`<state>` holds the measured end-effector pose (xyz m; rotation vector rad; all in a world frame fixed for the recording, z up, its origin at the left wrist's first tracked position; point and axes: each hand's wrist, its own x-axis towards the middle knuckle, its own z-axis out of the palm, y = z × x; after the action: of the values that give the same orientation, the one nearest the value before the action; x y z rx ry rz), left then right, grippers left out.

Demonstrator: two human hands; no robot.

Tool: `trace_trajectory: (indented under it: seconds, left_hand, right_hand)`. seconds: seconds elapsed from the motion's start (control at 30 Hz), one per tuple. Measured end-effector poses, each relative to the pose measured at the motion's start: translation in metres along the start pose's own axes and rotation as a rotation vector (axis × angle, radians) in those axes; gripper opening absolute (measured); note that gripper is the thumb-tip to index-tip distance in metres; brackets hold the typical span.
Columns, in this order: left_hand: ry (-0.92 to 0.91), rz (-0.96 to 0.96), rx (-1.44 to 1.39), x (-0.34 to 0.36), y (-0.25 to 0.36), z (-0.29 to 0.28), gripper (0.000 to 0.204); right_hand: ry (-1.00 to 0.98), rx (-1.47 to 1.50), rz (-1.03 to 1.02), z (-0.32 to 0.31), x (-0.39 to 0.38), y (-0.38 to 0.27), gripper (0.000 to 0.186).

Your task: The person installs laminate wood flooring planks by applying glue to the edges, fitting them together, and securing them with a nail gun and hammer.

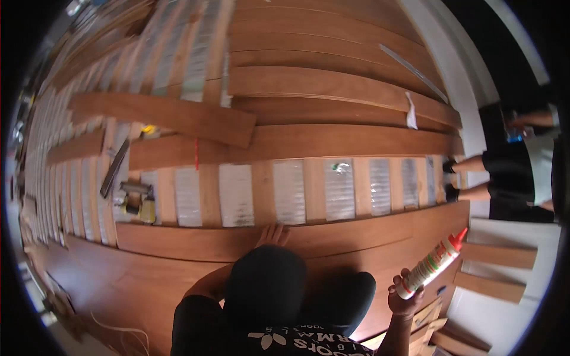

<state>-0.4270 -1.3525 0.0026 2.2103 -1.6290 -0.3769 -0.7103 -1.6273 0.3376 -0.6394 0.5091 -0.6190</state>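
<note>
In my right hand (405, 298) is a white glue bottle (428, 270) with a red nozzle and green and red print. My fingers wrap round its base, and the nozzle points up and to the right. My left hand (274, 235) lies with its fingers out flat on a reddish-brown floorboard (178, 240); a dark-clothed knee hides part of that arm. This floorboard runs along the edge of the laid boards, beside the bare wooden joists (262, 190).
Silvery sheeting (289, 190) fills the gaps between joists. Loose boards (309, 140) lie across them beyond, one crossed by a slanted plank (172, 115). A yellowish power tool (146, 210) sits at left. Another person (513, 175) stands at right. A metal strip (412, 72) lies far right.
</note>
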Motion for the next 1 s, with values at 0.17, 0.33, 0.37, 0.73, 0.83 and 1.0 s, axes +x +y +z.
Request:
trace_trajectory:
  seconds: [0.17, 0.33, 0.37, 0.73, 0.83, 1.0]
  left_hand:
    - [0.193, 0.117, 0.228, -0.023, -0.019, 0.014, 0.069]
    - [0.279, -0.023, -0.012, -0.039, -0.021, 0.003, 0.06]
    - [0.352, -0.003, -0.019, -0.041, -0.02, 0.003, 0.057]
    - [0.065, -0.048, 0.046, -0.029, -0.029, -0.007, 0.054]
    - [0.145, -0.055, 0.248, -0.035, -0.023, -0.014, 0.054]
    - [0.088, -0.036, 0.336, -0.065, -0.006, 0.0, 0.063]
  right_hand:
    - [-0.126, 0.083, 0.222, -0.015, 0.032, 0.054, 0.08]
    - [-0.154, 0.137, 0.276, 0.04, 0.024, 0.108, 0.062]
    - [-0.193, 0.156, 0.28, 0.051, 0.022, 0.111, 0.063]
    - [-0.178, -0.177, -0.177, 0.0, -0.108, -0.005, 0.07]
    - [-0.05, -0.154, -0.263, -0.025, -0.163, 0.001, 0.069]
    - [0.087, -0.075, -0.27, -0.063, -0.212, 0.028, 0.061]
